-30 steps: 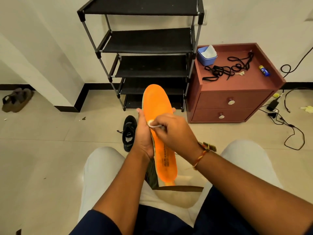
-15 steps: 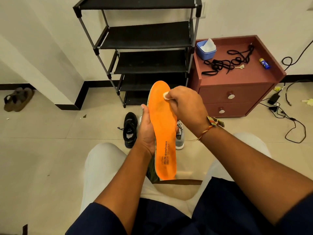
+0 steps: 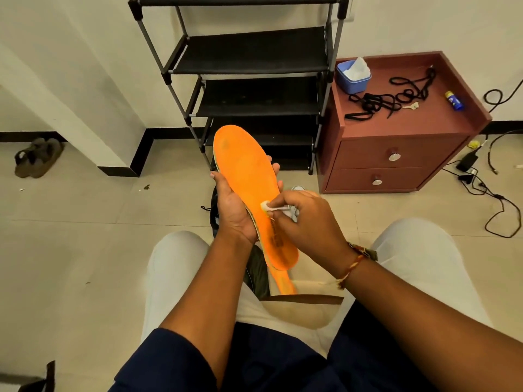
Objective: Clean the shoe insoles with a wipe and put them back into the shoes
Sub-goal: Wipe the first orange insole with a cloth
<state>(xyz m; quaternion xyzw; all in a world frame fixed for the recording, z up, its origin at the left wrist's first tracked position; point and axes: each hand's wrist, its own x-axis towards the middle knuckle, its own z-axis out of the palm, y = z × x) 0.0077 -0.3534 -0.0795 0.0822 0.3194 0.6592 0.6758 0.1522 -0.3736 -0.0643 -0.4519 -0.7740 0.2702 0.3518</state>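
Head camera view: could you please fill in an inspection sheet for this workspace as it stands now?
Surface: pale tiled floor.
Job's things: orange insole held up; white wipe on its middle; black shoe on the floor behind the left hand.
Clutter: black laces, key, small tube and blue tub on the red-brown cabinet.
Hands: left hand grips the insole's edge; right hand pinches the wipe against it.
Cables: black cables and charger on the floor right of the cabinet.
Surroundings: black shoe rack against the wall; sandals far left.

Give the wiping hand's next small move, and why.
Probably stroke the wipe, pinched by the right hand, up toward the toe: it sits mid-length on the orange insole, the left hand steadies it, and faint dark marks show near the toe.
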